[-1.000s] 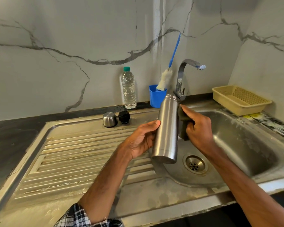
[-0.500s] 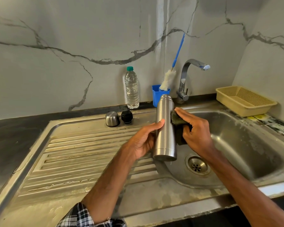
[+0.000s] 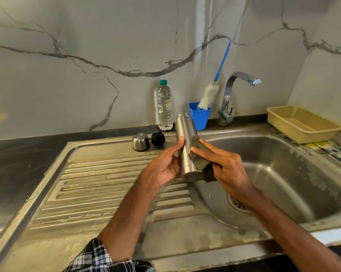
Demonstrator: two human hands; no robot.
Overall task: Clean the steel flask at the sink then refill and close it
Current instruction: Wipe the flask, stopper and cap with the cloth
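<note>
Now | left hand (image 3: pixel 163 169) grips flask (image 3: pixel 186 134) | right hand (image 3: pixel 230 169) holds scrub pad (image 3: pixel 200 160)

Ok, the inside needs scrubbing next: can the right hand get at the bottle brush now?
Probably not yet: the right hand holds the scrub pad against the flask. The bottle brush stands uncovered in the blue cup behind, so with the pad dropped the way looks free.
</note>
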